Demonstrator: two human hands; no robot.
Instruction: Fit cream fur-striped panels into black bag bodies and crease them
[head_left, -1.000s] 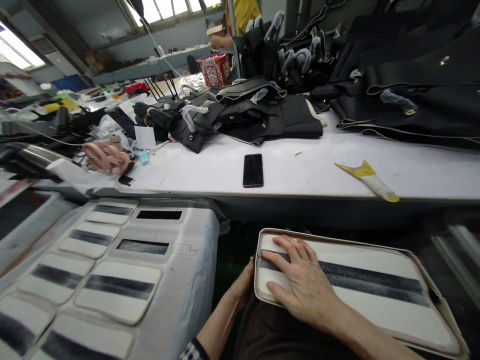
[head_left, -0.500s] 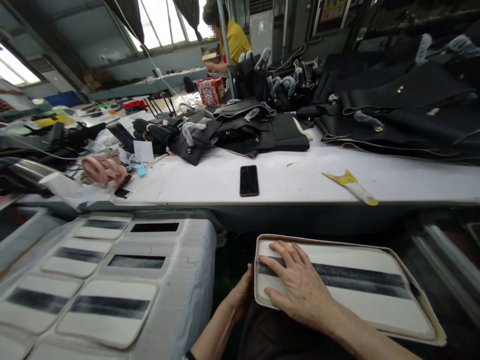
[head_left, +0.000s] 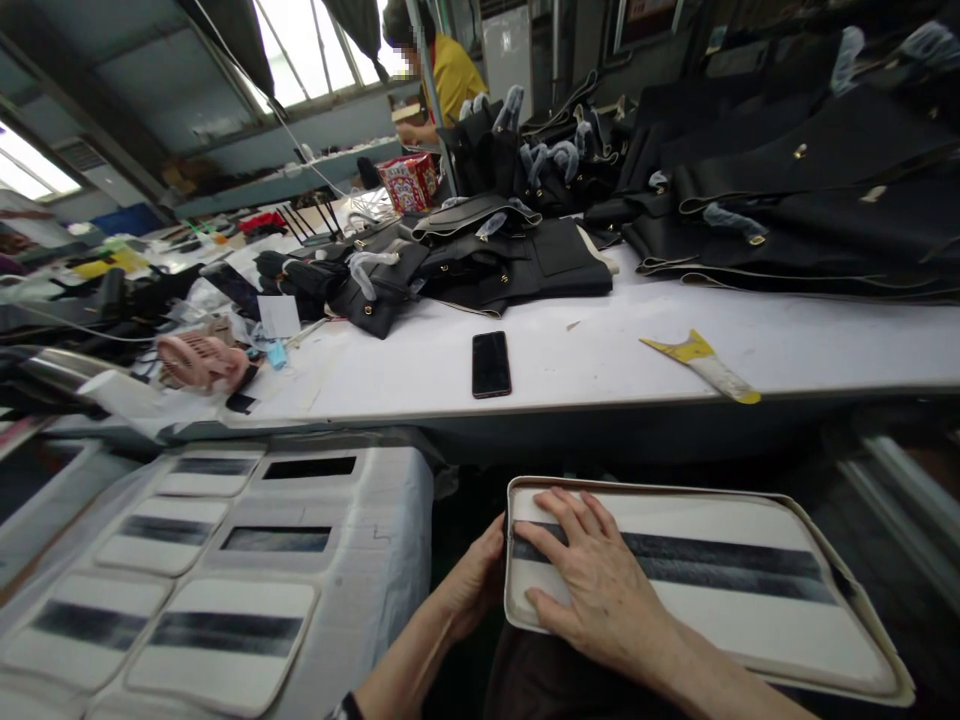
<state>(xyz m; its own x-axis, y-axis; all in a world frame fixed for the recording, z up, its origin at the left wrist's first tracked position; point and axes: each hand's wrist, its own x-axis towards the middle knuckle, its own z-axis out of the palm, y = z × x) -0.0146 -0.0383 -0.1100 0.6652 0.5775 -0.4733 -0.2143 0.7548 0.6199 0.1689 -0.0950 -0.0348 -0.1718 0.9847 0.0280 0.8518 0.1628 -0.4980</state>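
On my lap lies a long cream rimmed piece (head_left: 750, 520), shaped like a shallow tray with rounded corners. A cream panel with a dark double stripe (head_left: 720, 567) fills its inside. My right hand (head_left: 589, 580) lies on the panel's left end, fingers spread and pressing down. At the outer left rim, my left hand (head_left: 476, 570) grips the piece, its thumb up by the edge and its other fingers partly hidden. The panel's right end sits slightly apart from the rim, leaving a dark gap.
Several cream panels with dark stripes (head_left: 217, 632) lie on a covered box (head_left: 375, 520) at left. On the white table (head_left: 405, 370) are a phone (head_left: 491, 364), a yellow-ended tool (head_left: 701, 365), a pink fan (head_left: 201, 362) and black bag pieces (head_left: 555, 262). Beyond, a person in yellow (head_left: 456, 80) works.
The view has shifted slightly. My left hand has come up a little against the left rim; my right hand keeps its place on the panel.
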